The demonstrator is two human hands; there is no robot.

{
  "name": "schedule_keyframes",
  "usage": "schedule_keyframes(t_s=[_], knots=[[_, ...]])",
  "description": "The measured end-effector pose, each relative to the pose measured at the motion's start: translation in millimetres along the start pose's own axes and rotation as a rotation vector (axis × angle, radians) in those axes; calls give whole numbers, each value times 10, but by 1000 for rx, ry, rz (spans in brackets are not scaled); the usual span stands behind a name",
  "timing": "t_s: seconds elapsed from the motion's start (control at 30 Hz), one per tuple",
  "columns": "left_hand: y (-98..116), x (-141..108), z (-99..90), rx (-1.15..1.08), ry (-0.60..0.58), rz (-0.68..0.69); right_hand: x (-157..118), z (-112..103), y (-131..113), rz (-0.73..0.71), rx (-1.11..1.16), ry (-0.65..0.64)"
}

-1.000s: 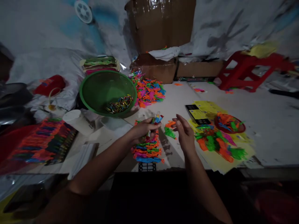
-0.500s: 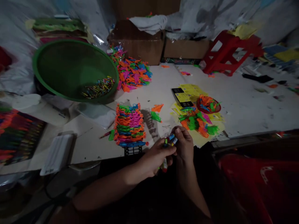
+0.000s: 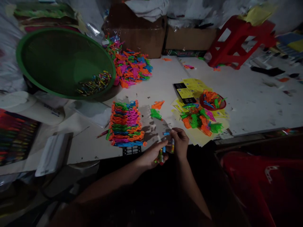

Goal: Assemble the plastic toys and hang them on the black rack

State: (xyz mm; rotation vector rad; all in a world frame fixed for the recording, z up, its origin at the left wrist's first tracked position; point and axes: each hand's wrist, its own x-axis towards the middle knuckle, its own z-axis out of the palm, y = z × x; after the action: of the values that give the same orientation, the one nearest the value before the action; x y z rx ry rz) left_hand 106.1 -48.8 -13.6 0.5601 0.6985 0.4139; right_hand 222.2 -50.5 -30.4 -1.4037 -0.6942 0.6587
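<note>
The white surface (image 3: 248, 104) sits in a dim, cluttered room, and from my end the near edge is where the work is. My left hand (image 3: 151, 156) is closed around a small bundle of coloured sticks (image 3: 161, 155), and my right hand (image 3: 180, 143), just beside it, pinches one more of them in its grip. Just beyond stands the stacked row of bright plastic pieces (image 3: 125, 124) on a dark rack, which looks well filled. Two loose pieces (image 3: 156, 110) lie beside it, and to the right more toys lie on yellow sheets (image 3: 201, 121). Farther back, the green basin (image 3: 63, 63) holds only a thin scatter of sticks, and a loose heap of pieces (image 3: 131, 67) lies by the cardboard boxes (image 3: 137, 31). I judge the job partway done, with plenty left.
</note>
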Motion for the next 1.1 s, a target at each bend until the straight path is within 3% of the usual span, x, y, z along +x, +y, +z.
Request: schedule_keyframes(t_s=[0.07, 0.13, 0.3, 0.37, 0.47, 0.57, 0.73, 0.8, 0.87, 0.9, 0.97, 1.1], knots=[[13, 11, -52, 23, -27, -23, 38, 27, 6, -39, -39, -153], [38, 16, -85, 46, -34, -22, 77, 55, -10, -116, -59, -227], [52, 108, -140, -78, 106, 73, 44, 110, 71, -208, -85, 100], [39, 173, -168, -94, 152, 152, -68, 128, 145, -237, -174, 91], [34, 246, -210, -73, 233, 256, -241, 120, 203, -338, -334, -52], [40, 267, -243, -16, 332, 261, -183, 66, 144, -387, -426, -224], [-21, 247, -288, 180, 396, 312, 582, 177, 32, -426, -574, -317], [-47, 237, -325, 253, 376, 351, 877, 316, 62, -505, -752, -545], [-45, 234, -377, 277, 359, 385, 1005, 431, 106, -557, -952, -763], [-33, 233, -405, 272, 366, 397, 995, 458, 121, -569, -1041, -810], [11, 233, -456, 260, 403, 406, 845, 427, 123, -571, -1174, -775], [111, 195, -508, 265, 482, 435, 313, 89, 41, -539, -1288, -688]])
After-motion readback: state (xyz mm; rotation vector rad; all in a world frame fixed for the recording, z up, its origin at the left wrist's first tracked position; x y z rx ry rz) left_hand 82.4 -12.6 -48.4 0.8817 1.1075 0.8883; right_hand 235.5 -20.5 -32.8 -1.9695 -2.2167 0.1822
